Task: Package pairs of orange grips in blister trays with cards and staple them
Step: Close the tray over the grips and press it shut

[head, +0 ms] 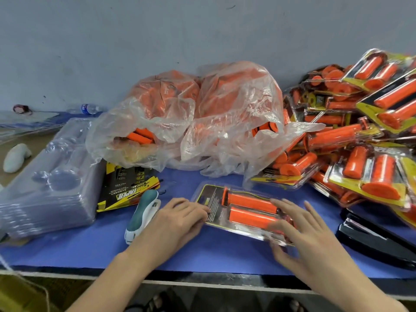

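Blue mat [202, 255], grey wall [202, 30] behind; one blister pack [243, 212] lies under my hands.
My left hand [177, 219] presses loose fingers on its left end, my right hand [299, 224] lies spread over its right end; stapler [144, 212] just left of it, finished packs [360, 131] piled right.
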A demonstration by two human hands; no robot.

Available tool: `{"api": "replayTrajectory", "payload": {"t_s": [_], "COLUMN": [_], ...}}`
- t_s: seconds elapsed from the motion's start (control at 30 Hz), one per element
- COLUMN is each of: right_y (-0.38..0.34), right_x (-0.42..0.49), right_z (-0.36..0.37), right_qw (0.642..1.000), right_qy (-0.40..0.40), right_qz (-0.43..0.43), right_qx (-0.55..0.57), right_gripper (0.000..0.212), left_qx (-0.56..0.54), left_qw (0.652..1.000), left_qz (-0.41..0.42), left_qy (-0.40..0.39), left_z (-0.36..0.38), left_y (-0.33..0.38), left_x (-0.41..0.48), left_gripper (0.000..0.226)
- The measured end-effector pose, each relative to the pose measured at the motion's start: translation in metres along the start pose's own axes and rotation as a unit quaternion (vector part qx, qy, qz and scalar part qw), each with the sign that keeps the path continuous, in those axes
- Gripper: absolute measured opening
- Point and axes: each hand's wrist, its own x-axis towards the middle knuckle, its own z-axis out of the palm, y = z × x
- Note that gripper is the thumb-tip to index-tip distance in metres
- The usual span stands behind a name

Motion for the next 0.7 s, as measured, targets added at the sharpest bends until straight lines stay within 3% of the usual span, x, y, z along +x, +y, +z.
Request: {"api": "replayTrajectory", "payload": {"t_s": [0.1, 0.2, 0.47, 0.6, 0.7], "right_y": [-0.007, -0.006, 0.0, 0.005, 0.01], "right_x": [0.02, 0.026, 0.023, 0.019, 0.014], "right_z": [0.01, 0.02, 0.025, 0.021, 0.024], "right_qw": [0.999, 0.999, 0.999, 0.999, 0.997], "right_qy": [-0.013, -0.017, 0.004, 0.014, 0.056], "right_qz": [-0.044, -0.041, -0.047, -0.05, -0.027], "right_qx": [0.004, 0.031, 0.016, 0.016, -0.044], "right_gripper": [0.016, 0.025, 0.03, 0.033, 0.03], "left_qx": [-0.021, -0.03, 0.015, 0.019, 0.02], "left_qw": [0.999, 0.998, 0.998, 0.999, 0.999], "left_qz": [-0.027, -0.058, -0.054, -0.027, 0.005], "left_qy": [-0.011, -0.026, -0.039, -0.016, 0.025], "left_z": [-0.005, -0.008, 0.004, -0.003, -0.006], "left_y": [-0.001, -0.005, -0.003, -0.006, 0.004], "left_x": [-0.002, -0.007, -0.003, -0.001, -0.003], "left_gripper": [0.012, 0.017, 0.032, 0.015, 0.009]}}
